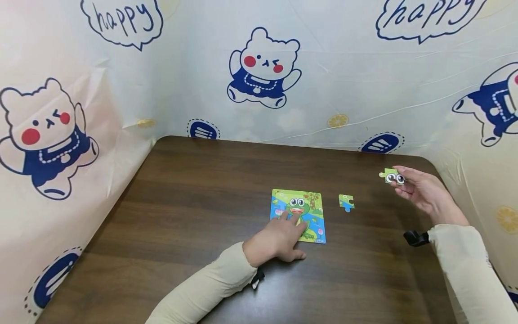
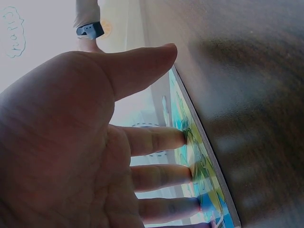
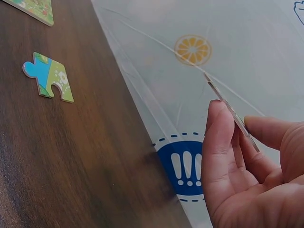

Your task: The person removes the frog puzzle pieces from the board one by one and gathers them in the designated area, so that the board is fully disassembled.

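Observation:
A square frog picture board (image 1: 317,211) lies on the table, its lower left part hidden by my left hand (image 1: 279,238). In the left wrist view the fingers (image 2: 161,178) are fairly straight and their tips touch the board (image 2: 199,156). My right hand (image 1: 425,191) is raised at the table's right side and pinches a jigsaw piece (image 1: 391,177) printed with two big eyes. In the right wrist view that piece (image 3: 232,112) is seen edge-on between thumb and fingers. A second jigsaw piece (image 1: 346,202), green and blue, lies flat between the board and my right hand.
The brown wooden table (image 1: 182,202) is bordered at the back and sides by a pale printed sheet (image 1: 344,81) with bears and lettering. Black straps (image 1: 416,238) sit at both wrists.

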Demonstrator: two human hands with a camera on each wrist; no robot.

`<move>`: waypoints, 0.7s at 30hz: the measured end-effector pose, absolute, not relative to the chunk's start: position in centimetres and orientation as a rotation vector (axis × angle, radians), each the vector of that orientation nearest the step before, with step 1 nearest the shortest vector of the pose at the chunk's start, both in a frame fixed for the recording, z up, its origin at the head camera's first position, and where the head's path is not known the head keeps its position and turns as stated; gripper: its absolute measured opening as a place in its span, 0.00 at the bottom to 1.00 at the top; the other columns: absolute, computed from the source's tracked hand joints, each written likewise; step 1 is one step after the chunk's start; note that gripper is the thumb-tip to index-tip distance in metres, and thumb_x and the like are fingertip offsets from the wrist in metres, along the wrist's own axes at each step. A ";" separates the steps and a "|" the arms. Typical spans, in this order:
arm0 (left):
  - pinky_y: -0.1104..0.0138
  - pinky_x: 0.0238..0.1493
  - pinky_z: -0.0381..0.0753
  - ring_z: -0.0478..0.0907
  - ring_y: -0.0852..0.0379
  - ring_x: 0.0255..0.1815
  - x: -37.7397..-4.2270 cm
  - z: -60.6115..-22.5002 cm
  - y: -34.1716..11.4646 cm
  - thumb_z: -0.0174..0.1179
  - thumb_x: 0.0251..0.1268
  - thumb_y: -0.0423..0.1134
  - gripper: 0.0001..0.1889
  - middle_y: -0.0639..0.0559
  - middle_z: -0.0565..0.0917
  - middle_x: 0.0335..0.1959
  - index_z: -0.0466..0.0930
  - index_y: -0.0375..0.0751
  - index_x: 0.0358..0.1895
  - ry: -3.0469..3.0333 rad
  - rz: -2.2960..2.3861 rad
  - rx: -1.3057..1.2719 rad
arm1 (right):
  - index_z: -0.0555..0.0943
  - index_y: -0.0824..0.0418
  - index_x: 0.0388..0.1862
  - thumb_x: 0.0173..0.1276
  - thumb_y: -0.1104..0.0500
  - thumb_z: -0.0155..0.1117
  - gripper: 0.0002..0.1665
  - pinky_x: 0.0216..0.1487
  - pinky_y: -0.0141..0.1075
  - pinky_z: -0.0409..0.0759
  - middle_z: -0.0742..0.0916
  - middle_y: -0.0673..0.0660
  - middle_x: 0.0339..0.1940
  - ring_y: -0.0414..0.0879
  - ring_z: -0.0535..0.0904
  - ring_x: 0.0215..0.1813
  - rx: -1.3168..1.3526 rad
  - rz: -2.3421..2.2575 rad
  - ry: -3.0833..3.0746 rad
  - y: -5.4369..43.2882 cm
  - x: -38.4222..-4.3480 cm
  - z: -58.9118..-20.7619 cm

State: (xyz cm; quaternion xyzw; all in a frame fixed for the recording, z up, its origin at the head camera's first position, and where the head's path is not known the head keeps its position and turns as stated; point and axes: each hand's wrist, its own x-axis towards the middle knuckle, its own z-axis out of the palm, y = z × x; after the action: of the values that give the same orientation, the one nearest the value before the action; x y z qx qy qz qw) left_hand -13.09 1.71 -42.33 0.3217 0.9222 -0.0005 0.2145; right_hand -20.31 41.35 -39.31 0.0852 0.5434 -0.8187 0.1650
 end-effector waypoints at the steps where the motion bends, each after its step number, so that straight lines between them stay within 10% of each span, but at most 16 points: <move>1: 0.49 0.75 0.66 0.55 0.42 0.82 -13.1 -42.3 1.7 0.60 0.65 0.66 0.43 0.49 0.60 0.81 0.59 0.56 0.79 2.559 -0.005 0.896 | 0.90 0.54 0.45 0.83 0.61 0.48 0.20 0.34 0.34 0.87 0.92 0.55 0.35 0.45 0.90 0.32 0.244 -2.332 1.549 41.4 -20.3 -39.4; 21: 0.47 0.74 0.67 0.57 0.41 0.81 -13.1 -42.5 1.8 0.61 0.65 0.67 0.43 0.48 0.61 0.80 0.61 0.55 0.79 2.574 -0.003 0.912 | 0.90 0.49 0.42 0.82 0.57 0.53 0.17 0.34 0.32 0.86 0.91 0.52 0.34 0.42 0.90 0.32 0.346 -2.238 1.634 41.1 -19.5 -42.2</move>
State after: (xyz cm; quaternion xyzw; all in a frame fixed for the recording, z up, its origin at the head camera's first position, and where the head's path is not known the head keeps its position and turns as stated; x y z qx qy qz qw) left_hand -13.15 1.81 -42.47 0.3270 0.9227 -0.0009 0.2040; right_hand -19.53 41.09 -42.21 0.1222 0.5762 -0.7892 0.1737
